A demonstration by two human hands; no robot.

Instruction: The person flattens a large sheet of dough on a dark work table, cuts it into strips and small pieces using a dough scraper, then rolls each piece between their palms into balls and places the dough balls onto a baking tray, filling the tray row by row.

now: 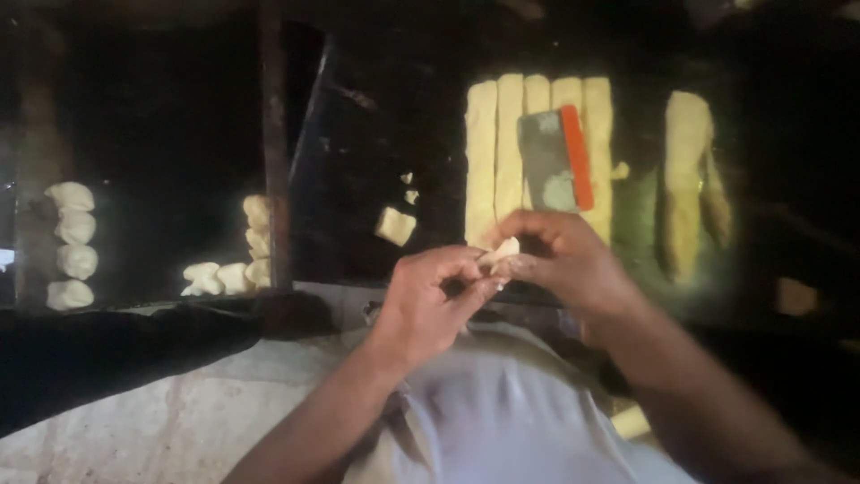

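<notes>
Both hands meet just above the person's lap, and a small piece of pale dough (498, 253) sits between them, pinched at the fingertips. The left hand (428, 300) curls its fingers closed against the lower side of the piece, while the right hand (563, 255) closes over it from above and from the right, so that only a small pale edge of the dough shows in the gap between the two. The picture is dim and somewhat blurred, so the exact finger placement cannot be told. Directly beyond the hands, on a dark work surface (358, 179), lie long strips of dough (494, 152) set side by side, with a flat scraper (555, 159) that has an orange edge resting on top of them. A separate thicker strip (688, 179) lies well apart to the right. A small cut square of dough (395, 226) sits on the surface to the left of the hands. Farther left, shaped dough pieces (224, 278) are grouped near a post, and another stack (72, 242) stands at the far left.
</notes>
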